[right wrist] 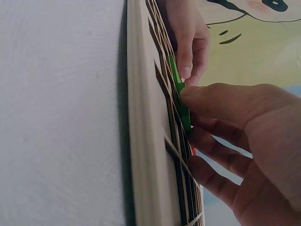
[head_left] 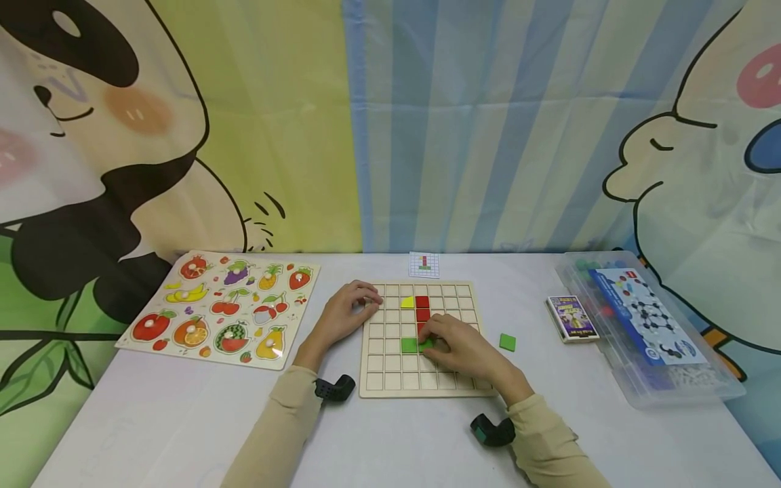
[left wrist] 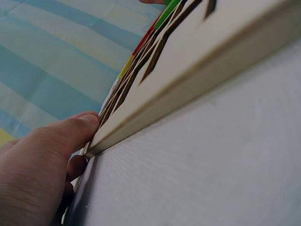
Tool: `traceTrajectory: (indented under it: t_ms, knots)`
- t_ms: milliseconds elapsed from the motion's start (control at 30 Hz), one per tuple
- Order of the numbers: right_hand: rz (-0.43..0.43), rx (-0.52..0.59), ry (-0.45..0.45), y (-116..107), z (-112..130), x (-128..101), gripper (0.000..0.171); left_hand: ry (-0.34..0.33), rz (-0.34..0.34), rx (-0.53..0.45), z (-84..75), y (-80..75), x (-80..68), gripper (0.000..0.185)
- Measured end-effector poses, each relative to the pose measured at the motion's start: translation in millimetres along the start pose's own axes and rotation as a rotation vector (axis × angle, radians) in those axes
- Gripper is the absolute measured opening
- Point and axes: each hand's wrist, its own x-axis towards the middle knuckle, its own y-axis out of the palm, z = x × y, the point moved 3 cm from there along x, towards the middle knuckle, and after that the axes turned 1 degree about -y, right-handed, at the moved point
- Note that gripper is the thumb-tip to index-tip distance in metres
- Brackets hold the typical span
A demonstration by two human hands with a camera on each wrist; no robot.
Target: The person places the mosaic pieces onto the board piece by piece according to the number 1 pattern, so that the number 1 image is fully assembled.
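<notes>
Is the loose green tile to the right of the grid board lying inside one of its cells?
No, the green tile lies on the table, apart from the board.

- Head view: set high, facing forward and down over the white surface [head_left: 183, 420]; takes in the whole grid board [head_left: 421, 337], both forearms and the curtain behind
- Left wrist view: set very low and close at the board's edge [left wrist: 188, 89], looking along it towards the striped curtain
- Right wrist view: equally close, grazing the board [right wrist: 146, 141] edgewise, the right hand [right wrist: 244, 141] filling the frame
- Shared by all three: the grid board and its green tiles [head_left: 410, 345]
</notes>
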Motion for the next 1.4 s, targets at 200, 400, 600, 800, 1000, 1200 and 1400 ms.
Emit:
traceTrajectory:
  t_ms: [200, 400, 600, 800, 1000, 1200, 1400]
  knots:
    - [-0.003, 0.003, 0.0, -0.8, 2.0, 0.4, 0.015, -0.001, -0.002, 0.002, 0.3, -0.1, 0.1, 0.008]
    - [-0.014, -0.001, -0.005, -1.4, 3.1, 0.2, 0.016, -0.004, 0.003, -0.004, 0.7, -0.2, 0.8, 0.008]
    - [-0.021, 0.003, -0.006, -2.0, 2.4, -1.4, 0.017, 0.001, 0.004, -0.001, -0.3, -0.2, 0.8, 0.008]
    - [-0.027, 0.015, -0.005, -4.3, -1.6, -1.7, 0.017, 0.006, -0.004, 0.003, -1.5, -0.9, -0.1, 0.009]
    - [-0.018, 0.058, 0.057, -12.5, -8.8, -4.7, 0.014, 0.008, -0.006, -0.003, -0.4, -1.1, -0.7, 0.008]
    - [-0.012, 0.081, 0.102, -24.8, -18.5, -10.4, 0.014, -0.001, -0.001, -0.003, 0.8, -0.4, -0.1, 0.008]
    - [-0.035, 0.084, 0.134, -34.4, -30.6, -16.4, 0.016, 0.005, -0.003, -0.003, 0.8, 0.0, 0.5, 0.008]
